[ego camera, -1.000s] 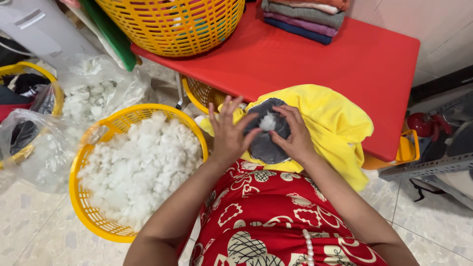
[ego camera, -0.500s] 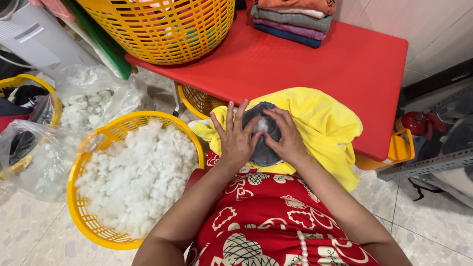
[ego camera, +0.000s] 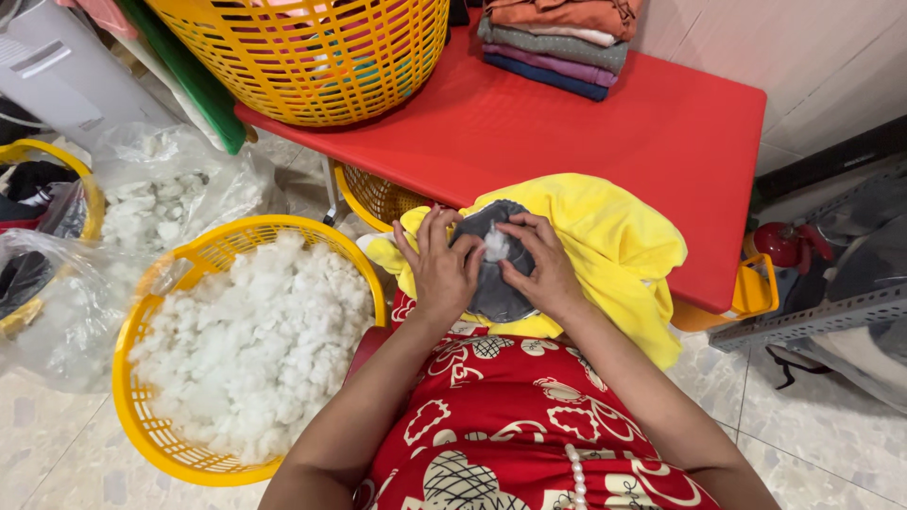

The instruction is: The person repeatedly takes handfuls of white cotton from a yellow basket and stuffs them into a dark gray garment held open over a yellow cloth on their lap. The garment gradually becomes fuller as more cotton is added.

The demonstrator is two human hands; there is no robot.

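Red patterned cloth covers my lap at six o'clock. Just beyond it my left hand (ego camera: 442,269) and right hand (ego camera: 546,269) both curl around a grey fabric piece (ego camera: 491,274), fingers pinching its opening, where a tuft of white filling (ego camera: 495,246) shows; neither hand is spread flat. I judge the step in hand is packing stuffing into the grey shell, and the next move calls for pressing that tuft deeper while holding the opening wide. The grey piece rests on soft yellow cloth (ego camera: 605,246) draped over the near edge of the red table (ego camera: 605,132). At nine o'clock sits a yellow lattice basket (ego camera: 142,416) heaped with fluffy white fibre, with clear plastic bags (ego camera: 161,189) past it. At twelve o'clock stand a larger yellow basket (ego camera: 312,57) and folded clothes (ego camera: 557,42).
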